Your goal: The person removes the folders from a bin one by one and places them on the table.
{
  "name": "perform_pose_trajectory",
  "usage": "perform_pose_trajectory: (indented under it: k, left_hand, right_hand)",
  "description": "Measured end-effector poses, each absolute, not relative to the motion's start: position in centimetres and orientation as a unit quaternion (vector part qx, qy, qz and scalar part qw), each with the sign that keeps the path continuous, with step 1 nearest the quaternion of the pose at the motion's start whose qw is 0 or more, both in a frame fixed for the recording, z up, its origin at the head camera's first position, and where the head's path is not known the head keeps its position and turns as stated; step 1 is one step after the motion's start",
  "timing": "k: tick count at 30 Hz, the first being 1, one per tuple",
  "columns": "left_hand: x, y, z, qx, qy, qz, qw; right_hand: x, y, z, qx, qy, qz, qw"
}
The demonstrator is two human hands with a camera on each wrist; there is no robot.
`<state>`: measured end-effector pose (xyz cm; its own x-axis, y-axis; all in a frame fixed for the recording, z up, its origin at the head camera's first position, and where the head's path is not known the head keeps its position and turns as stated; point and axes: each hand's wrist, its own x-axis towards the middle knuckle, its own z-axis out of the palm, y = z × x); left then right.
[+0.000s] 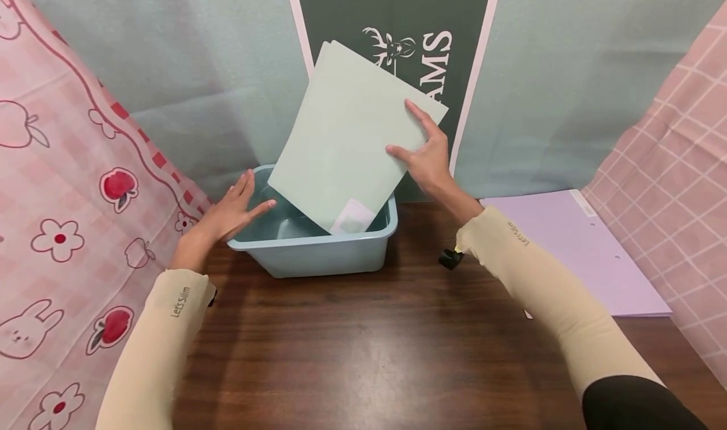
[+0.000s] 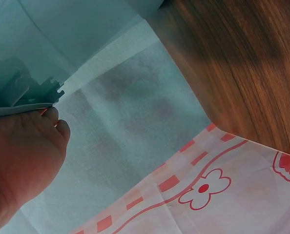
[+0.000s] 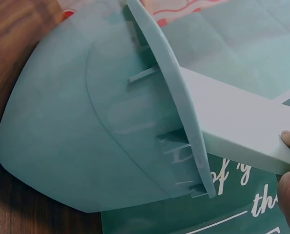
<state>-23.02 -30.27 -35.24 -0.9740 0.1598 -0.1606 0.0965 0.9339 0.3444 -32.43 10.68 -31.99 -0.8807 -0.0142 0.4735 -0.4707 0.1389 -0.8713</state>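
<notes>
My right hand [image 1: 427, 157] grips a pale green folder [image 1: 349, 127] by its right edge, thumb and one finger spread over its face. The folder tilts with its lower end inside a blue plastic basin [image 1: 318, 257] and its upper part well above the rim. A small white label [image 1: 353, 216] sits at its lower corner. In the right wrist view the folder [image 3: 242, 117] shows a thick side edge at my fingers. My left hand [image 1: 227, 212] lies at the basin's left rim, fingers extended and thumb reaching over the inside. The left wrist view shows its fingertips right at the rim.
Lilac folders [image 1: 573, 247] lie flat at the right on the brown wooden table [image 1: 363, 354], partly under my right sleeve. A pink patterned cloth [image 1: 62, 184] hangs at the left, another pink cloth [image 1: 670, 165] at the right. A dark green printed panel [image 1: 392, 7] stands behind the basin.
</notes>
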Motion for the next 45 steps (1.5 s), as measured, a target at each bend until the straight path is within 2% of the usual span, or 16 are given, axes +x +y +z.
perform_pose_trajectory:
  k: [37,45]
  left_hand:
    - [-23.1,-30.3,-35.7,0.068,0.976,0.185,0.091]
    - [-22.9,-30.4,-35.7,0.068,0.977,0.182,0.089]
  right_hand:
    - [-31.8,14.3,-30.9,0.131,-0.688,0.685,0.201]
    - [-31.6,15.3,-30.2,0.11,-0.68,0.701,0.184]
